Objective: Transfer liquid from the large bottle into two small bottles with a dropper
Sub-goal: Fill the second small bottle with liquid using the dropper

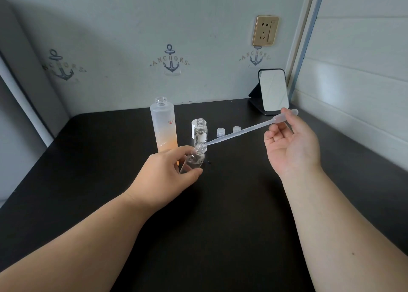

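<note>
While the left hand (167, 170) gripped one small bottle (194, 159) between thumb and curled fingers and tilted it toward the right, the right hand (289, 143) pinched the bulb of the dropper (242, 130) between thumb and fingertips, palm turned up. Dropper tip sat at the mouth of the tilted bottle; whether it was inside the neck or just touching the rim could not be told. Clear liquid was visible in the held bottle, level hard to read.

Second small bottle (200, 131) stood upright and uncapped just behind the held one, with a white cap (194, 128) close behind it. Large bottle (163, 126) stood open to the left, orange-tinted liquid in its lower part. Two small caps (228, 131) lay on the black table (220, 214) further right, under the dropper stem. Mirror (272, 92) at the back corner.

Judgement: step in hand was discharge into the first small bottle. To do it well: seat the tip past the rim before squeezing, squeeze the bulb slowly so liquid runs down the inner wall, and hold the bottle steady without tilting further, since it already held liquid near the shoulder. Risk noted: the long, nearly level stem could dribble on the table if lifted out while the bulb was partly released.
</note>
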A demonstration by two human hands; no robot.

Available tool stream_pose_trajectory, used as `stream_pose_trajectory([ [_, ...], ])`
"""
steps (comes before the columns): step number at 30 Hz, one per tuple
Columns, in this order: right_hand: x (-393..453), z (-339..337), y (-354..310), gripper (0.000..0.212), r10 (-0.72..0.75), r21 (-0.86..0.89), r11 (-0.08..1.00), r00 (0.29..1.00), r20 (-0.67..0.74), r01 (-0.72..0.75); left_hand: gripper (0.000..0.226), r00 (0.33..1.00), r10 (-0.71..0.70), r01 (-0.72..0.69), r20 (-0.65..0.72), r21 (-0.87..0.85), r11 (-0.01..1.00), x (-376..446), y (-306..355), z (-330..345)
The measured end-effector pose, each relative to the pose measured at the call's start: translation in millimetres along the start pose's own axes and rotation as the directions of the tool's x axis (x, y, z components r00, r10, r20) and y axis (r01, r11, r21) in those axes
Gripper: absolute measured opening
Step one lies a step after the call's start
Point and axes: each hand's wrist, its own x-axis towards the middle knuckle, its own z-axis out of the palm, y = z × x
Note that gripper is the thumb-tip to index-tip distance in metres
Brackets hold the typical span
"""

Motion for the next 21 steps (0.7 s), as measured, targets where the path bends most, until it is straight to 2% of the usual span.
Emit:
stream_pose_trajectory([
  [9, -0.5, 1.7, -0.8, 0.015, 0.021, 0.008, 1.0, 0.999, -0.026, -0.021, 0.032, 1.0, 0.019, -0.019, 0.008, -0.013, 1.0, -1.0, 1.5, -1.3],
  [15, -0.3, 3.4, -1.1, 0.019, 0.026, 0.017, 1.0, 0.999, -0.031, -0.025, 0.028, 0.999, 0.035, -0.035, -0.002, -0.018, 0.999, -1.5, 2.5, -1.6],
  [21, 0.7, 3.2, -0.7, 0.032, 0.022, -0.001, 1.0, 0.999, -0.031, -0.022, 0.03, 0.999, 0.047, -0.046, 0.017, -0.023, 0.999, -0.8, 3.3, -2.2],
])
